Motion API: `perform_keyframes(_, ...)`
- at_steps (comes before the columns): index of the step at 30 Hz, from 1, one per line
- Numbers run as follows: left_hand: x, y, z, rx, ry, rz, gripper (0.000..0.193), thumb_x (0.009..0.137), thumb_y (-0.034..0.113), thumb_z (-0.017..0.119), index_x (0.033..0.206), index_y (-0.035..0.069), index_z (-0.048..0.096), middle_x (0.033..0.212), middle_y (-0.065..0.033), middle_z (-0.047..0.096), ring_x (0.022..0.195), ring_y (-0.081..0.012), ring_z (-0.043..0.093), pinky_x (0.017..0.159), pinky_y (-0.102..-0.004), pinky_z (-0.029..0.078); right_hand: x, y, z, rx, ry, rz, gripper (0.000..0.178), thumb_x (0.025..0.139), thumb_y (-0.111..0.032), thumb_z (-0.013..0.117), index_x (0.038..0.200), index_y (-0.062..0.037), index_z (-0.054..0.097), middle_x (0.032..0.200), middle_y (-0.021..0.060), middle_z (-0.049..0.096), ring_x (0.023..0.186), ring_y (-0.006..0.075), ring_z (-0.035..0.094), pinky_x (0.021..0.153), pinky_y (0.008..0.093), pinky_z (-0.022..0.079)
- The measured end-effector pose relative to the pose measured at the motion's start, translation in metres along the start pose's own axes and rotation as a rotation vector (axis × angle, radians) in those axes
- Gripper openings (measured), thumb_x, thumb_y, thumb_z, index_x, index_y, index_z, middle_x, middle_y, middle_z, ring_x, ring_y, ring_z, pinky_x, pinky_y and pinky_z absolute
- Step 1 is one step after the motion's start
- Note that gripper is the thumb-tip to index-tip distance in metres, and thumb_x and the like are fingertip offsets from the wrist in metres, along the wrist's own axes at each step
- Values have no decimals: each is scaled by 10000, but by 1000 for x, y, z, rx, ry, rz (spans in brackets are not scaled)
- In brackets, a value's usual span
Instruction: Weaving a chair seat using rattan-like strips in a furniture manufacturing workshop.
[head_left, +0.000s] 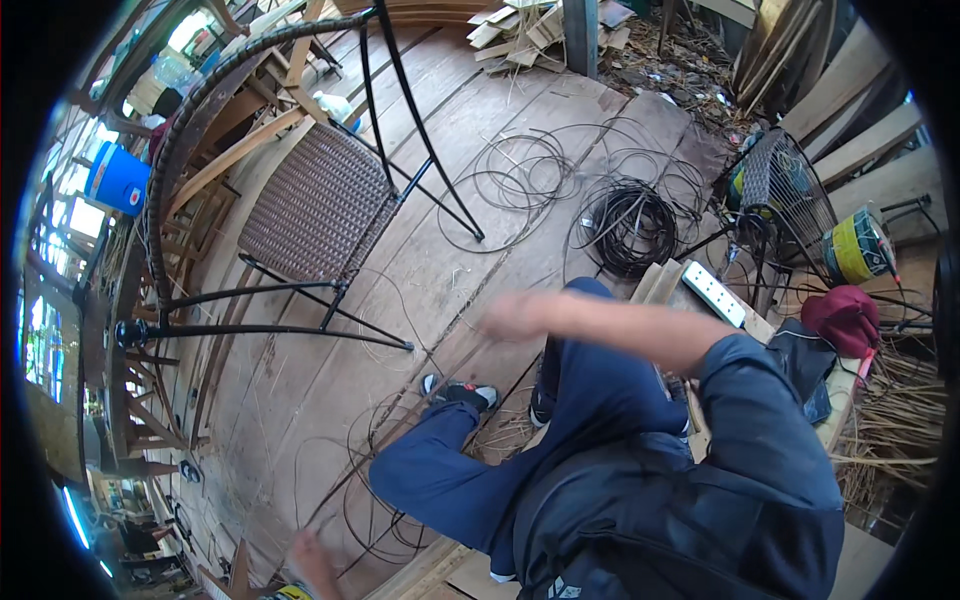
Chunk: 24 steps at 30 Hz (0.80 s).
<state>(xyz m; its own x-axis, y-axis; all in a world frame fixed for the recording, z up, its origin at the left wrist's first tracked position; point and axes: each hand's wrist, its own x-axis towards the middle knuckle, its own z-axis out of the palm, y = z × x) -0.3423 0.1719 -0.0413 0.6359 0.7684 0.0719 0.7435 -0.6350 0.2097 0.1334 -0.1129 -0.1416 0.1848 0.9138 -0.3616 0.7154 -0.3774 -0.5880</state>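
My right arm reaches across my raised knee, and my right hand [512, 315], smeared by motion, is over the plank floor; its fingers cannot be read. Low on the left, my left hand [308, 552] looks closed, though what it holds is too small to make out. Thin dark weaving strands [355, 470] run over the floor between my two hands, and one passes close to each. Ahead on the left lies a tipped chair frame of black metal, with a woven brown seat [320, 200] and a wrapped curved rim.
Dark coiled strand [632, 228] and loose loops [520, 175] lie ahead. On the right are a white power strip [713, 293], a standing fan [790, 185], a maroon cap [842, 320] and a yellow spool [858, 247]. A blue bucket [118, 178] stands left; wood scraps [525, 35] are piled behind.
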Motion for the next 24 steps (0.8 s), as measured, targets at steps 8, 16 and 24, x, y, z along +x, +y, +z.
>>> perform_keyframes(8, -45, -75, -5, 281, 1, -79, 352, 795, 212, 504, 1030, -45, 555, 1000, -254, 560, 928, -388, 526, 796, -393, 408, -24, 57, 16, -239, 134, 241, 235, 758, -298, 528, 795, -98, 644, 800, 121, 631, 783, 293, 610, 668, 402, 484)
perform_keyframes(16, 26, 214, 3, -833, -502, -56, 269, 805, 215, 568, 930, -23, 588, 757, -54, 549, 610, -114, 458, 567, -238, 382, -1, -172, -6, 61, 309, -643, 234, 753, -254, 533, 731, -29, 593, 668, 175, 584, 664, 321, 599, 577, 403, 472)
perform_keyframes(24, -5, -26, -105, 327, 140, -289, 234, 781, 152, 528, 928, -16, 598, 863, -143, 613, 795, -256, 573, 710, -324, 433, -97, 145, -52, -358, 144, 469, 270, 780, -315, 542, 812, -67, 642, 795, 133, 628, 774, 293, 608, 662, 380, 475)
